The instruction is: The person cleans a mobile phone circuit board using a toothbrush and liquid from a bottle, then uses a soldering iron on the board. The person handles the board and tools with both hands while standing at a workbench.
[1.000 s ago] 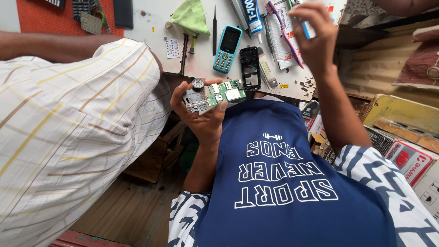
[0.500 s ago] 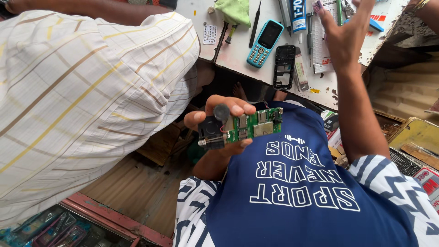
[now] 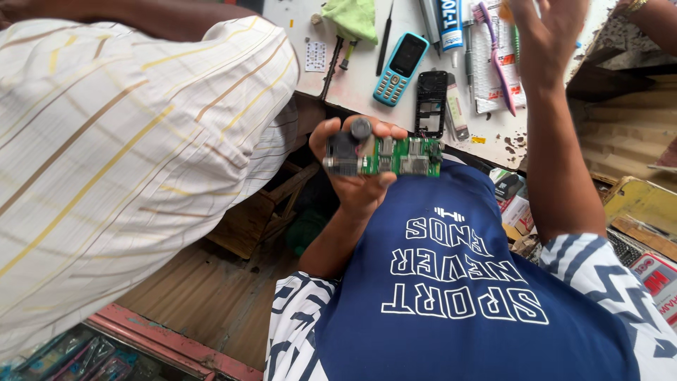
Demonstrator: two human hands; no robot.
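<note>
right hand (image 3: 546,35) risen past table edge (image 3: 493,144), open | left hand (image 3: 360,169) grips circuit board (image 3: 402,156)

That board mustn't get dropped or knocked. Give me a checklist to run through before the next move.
1. Grip on the board: the left hand holds the green board by one end, fingers wrapped round it. Ok.
2. Board clear of the table: it is held in the air just off the table's edge, not touching. Ok.
3. Right hand free: fingers are spread above the tools, but the tips are out of frame. Cannot tell.
4. Phone frame within reach: it lies flat on the table beside the blue phone. Ok.
5. Room on the left: another person's striped sleeve is close to the holding arm. Not ok.
</note>
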